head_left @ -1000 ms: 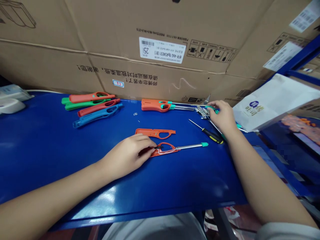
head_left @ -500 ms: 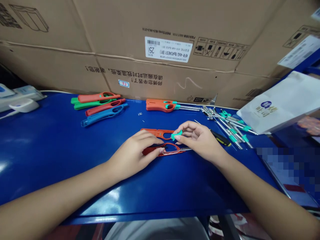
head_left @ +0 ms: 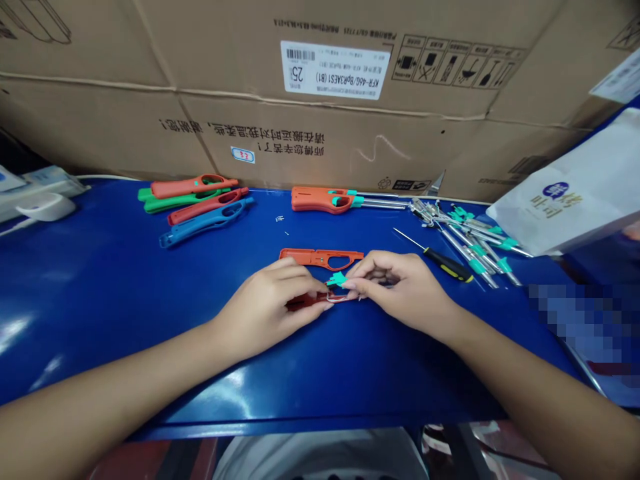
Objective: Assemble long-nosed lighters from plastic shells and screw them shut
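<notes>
On the blue table (head_left: 100, 287), my left hand (head_left: 273, 303) presses down on an orange lighter shell half (head_left: 313, 300) that lies flat. My right hand (head_left: 395, 287) pinches a small teal trigger piece (head_left: 337, 279) and holds it right at the shell's trigger opening. The two hands' fingertips nearly touch there. Much of the shell is hidden under both hands. A second orange shell half (head_left: 323, 257) lies just behind my fingers.
A black-and-yellow screwdriver (head_left: 440, 260) lies right of my right hand. Several metal tubes with teal tips (head_left: 470, 233) are piled at the back right. An assembled orange lighter (head_left: 340, 200) and coloured shells (head_left: 195, 203) lie along the cardboard boxes (head_left: 320, 100). A white bag (head_left: 570, 193) stands at the right.
My right hand came back from the pile of tubes at the right with a teal piece and has lowered it onto the orange shell. My left hand stayed on the shell.
</notes>
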### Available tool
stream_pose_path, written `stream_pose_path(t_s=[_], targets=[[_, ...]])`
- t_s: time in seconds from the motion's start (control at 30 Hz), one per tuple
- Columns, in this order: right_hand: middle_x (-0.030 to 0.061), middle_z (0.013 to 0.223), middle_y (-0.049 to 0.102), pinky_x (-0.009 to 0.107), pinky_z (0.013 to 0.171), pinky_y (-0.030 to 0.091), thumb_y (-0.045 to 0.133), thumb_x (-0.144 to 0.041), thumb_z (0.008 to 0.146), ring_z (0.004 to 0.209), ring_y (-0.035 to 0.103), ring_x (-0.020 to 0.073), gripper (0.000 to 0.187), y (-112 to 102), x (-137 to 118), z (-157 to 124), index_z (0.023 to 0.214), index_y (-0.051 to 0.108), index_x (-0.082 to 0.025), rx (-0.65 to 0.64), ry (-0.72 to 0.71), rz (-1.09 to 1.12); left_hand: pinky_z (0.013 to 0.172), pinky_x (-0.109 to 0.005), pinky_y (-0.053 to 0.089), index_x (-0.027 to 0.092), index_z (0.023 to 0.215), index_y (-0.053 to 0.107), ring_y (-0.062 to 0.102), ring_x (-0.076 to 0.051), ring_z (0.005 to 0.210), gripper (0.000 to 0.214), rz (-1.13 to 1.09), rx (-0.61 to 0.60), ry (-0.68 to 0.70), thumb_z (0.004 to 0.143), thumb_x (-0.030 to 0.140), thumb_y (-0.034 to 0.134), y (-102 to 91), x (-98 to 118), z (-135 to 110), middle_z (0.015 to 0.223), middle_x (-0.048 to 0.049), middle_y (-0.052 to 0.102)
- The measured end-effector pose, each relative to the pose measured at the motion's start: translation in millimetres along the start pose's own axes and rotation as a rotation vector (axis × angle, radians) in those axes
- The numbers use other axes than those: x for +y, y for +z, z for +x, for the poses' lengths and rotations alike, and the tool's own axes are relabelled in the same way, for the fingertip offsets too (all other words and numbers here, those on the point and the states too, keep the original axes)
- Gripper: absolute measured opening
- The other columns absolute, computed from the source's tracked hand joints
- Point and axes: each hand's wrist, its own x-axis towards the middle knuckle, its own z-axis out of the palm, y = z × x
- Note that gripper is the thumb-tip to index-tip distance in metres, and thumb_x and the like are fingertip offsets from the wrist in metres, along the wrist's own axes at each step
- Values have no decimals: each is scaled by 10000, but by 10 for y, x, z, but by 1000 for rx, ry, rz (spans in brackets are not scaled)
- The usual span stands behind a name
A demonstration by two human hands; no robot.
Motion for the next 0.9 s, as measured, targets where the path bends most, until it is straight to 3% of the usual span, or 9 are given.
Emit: stream_pose_path(t_s=[0.17,0.27,0.47,0.67,0.77,0.9], targets=[[6,689,723,253,596,556,658,-292,923,620,702,139,113,-227,-19,6,903,708,-193,-176,70,-180,799,-277,503,206,1017,712,653,-156,900,86,13,-70,-9,962,201,646,11,-22,-9,940,-15,706],[-11,716,691,235,558,512,617,-267,947,553,650,103,123,-313,-42,6,881,691,-194,-260,56,-313,813,-270,508,200,984,701,661,-150,912,67,-7,-72,-7,965,188,639,15,-22,1,950,-11,718],[-13,796,637,234,626,433,649,-227,931,657,549,92,99,-364,-24,26,846,687,-192,-306,-138,-483,799,-257,500,189,935,676,653,-137,887,19,-28,-69,-50,949,191,664,25,-22,15,927,2,724],[-36,744,589,218,572,387,590,-231,959,601,494,78,107,-395,28,52,878,645,-191,-302,-82,-479,788,-263,490,195,940,675,638,-136,866,18,-26,-75,-78,947,192,659,34,-25,-2,912,10,716],[-35,757,581,218,557,367,600,-233,957,584,465,74,100,-362,50,57,884,653,-190,-264,-138,-479,789,-261,491,193,928,681,636,-133,851,28,-35,-70,-93,946,201,661,44,-27,0,897,10,713],[5,867,629,240,659,401,598,-202,963,707,538,102,86,-281,70,58,912,664,-182,-260,-266,-550,774,-257,482,192,925,676,631,-131,826,12,-30,-57,-99,937,194,672,58,-34,3,883,13,709]])
